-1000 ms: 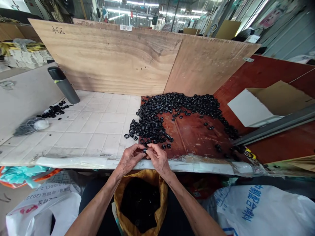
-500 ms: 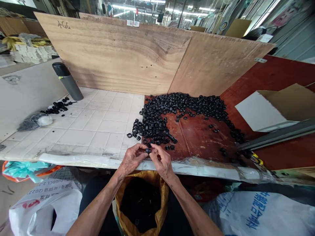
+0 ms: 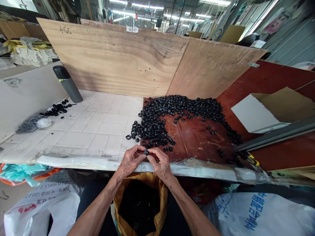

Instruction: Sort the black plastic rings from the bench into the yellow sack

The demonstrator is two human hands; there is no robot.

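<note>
While the pile (image 3: 157, 126) lies unchanged, left hand (image 3: 130, 160) and right hand (image 3: 160, 163) still pinching one black ring (image 3: 146, 152)

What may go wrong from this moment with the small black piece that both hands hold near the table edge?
1. The small black ring is pinched only between the fingertips of the left hand and right hand, close to the table edge. If it slips, it might roll off and miss the yellow bag below.
2. The pile of black rings lies just behind the hands, so a careless move could sweep loose ones off.
</note>
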